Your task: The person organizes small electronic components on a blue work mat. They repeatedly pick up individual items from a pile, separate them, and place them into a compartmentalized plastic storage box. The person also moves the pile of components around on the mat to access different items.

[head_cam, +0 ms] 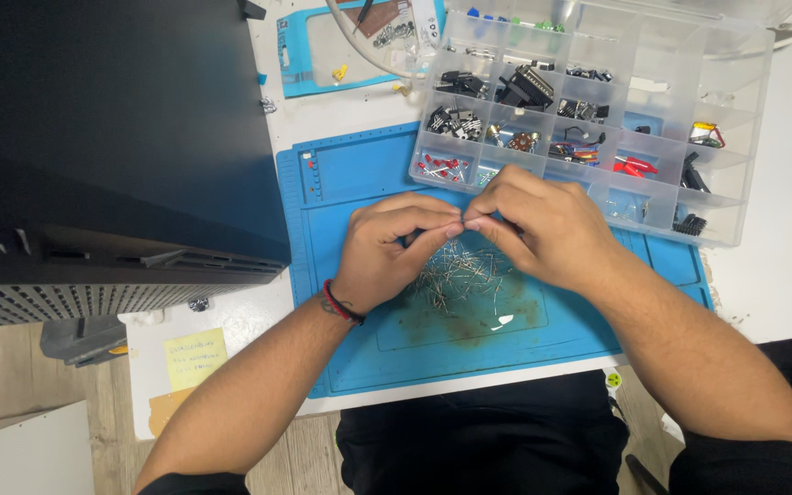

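My left hand point(387, 247) and my right hand point(543, 225) meet fingertip to fingertip over a blue work mat point(359, 330). Between the pinched fingers I hold a tiny metal piece point(463, 223), too small to make out. Just below the hands lies a loose pile of thin metal pins point(460, 275) on the mat. A red and black band circles my left wrist.
A clear compartment box point(744, 147) of small electronic parts rests on the mat's far right. A large black case point(112, 137) fills the left. A light blue frame point(297, 55) lies at the back. A yellow note point(194, 359) sticks to the white table edge.
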